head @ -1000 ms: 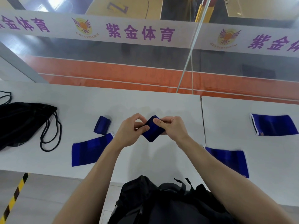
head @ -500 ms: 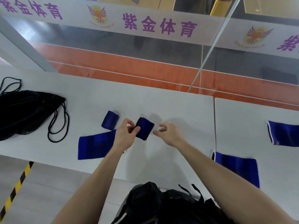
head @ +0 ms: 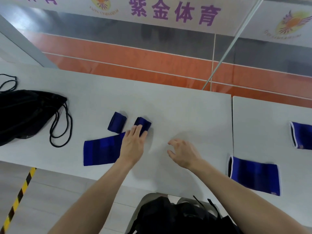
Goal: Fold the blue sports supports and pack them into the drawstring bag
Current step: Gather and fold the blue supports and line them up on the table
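Black drawstring bag (head: 25, 115) at left edge of frame, lying flat on the white desk (head: 177, 115), cords looped beside it; contents not visible. Two folded blue supports mid-frame: one (head: 117, 122) lying free, second (head: 143, 124) just right of it, pressed under fingers of left hand (head: 133, 144), flat grip, not closed round it. Unfolded support (head: 101, 151) lower left of centre, partly beneath that wrist. Right hand (head: 183, 152) hovering above desk, grip loosely open, holding nothing. Two more flat supports at right (head: 255, 176), (head: 302, 137) on adjoining desk (head: 270, 119). Beyond, orange floor band (head: 135, 54), white banner (head: 168, 12) with purple characters.
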Tool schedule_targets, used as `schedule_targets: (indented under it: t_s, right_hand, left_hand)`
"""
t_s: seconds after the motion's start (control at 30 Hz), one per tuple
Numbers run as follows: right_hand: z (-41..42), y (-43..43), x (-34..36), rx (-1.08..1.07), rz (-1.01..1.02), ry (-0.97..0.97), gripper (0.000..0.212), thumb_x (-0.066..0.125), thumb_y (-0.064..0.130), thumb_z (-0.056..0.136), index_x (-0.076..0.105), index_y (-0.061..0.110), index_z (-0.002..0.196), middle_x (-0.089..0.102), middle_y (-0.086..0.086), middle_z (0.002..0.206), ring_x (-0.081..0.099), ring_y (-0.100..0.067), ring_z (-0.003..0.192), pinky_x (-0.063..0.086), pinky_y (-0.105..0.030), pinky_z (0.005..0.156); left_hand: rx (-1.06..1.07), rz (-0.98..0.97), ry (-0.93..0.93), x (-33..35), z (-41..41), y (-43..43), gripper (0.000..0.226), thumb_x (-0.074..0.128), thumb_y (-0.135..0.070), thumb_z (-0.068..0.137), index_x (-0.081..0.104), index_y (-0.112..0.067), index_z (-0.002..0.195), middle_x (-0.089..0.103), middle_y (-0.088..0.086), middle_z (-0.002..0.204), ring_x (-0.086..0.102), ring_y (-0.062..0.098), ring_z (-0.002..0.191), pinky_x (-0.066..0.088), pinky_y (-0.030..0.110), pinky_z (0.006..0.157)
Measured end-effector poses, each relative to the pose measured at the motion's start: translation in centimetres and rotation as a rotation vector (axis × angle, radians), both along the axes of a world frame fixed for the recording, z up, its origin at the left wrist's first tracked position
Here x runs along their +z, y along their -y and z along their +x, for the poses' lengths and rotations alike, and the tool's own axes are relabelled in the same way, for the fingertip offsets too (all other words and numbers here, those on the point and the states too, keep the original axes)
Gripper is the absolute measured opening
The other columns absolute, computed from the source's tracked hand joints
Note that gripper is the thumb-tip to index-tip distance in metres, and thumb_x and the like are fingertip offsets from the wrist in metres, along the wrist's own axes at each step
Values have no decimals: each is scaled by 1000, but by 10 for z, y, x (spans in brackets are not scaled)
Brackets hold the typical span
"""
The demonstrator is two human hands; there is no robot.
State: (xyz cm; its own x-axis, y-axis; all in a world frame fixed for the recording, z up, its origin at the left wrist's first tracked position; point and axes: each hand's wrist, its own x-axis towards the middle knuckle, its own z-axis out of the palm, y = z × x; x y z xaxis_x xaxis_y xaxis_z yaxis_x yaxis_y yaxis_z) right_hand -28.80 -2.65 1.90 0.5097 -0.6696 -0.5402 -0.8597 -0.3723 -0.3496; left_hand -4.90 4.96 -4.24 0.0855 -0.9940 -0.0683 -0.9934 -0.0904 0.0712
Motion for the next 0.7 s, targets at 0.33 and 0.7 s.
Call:
schedule_targets:
  t_s: [0.33,0.7]
  right_hand:
    - [-2,-6,4,51,5,-44,50,57,39,107,60,16,152,64,-4,148,65,-34,131,54,-44,107]
    - [-8,-23,6,89,13,-26,49,56,37,107,61,16,151,62,-6,151,62,-33,136,52,-42,110]
  left_hand:
    - [82,223,9,16,19,7,79,66,-10,98,37,-20,171,33,16,177,32,35,163,37,49,127]
    - [486,221,-107,21,14,-88,41,69,-32,101,62,-19,139,59,6,140,58,31,126,56,47,100]
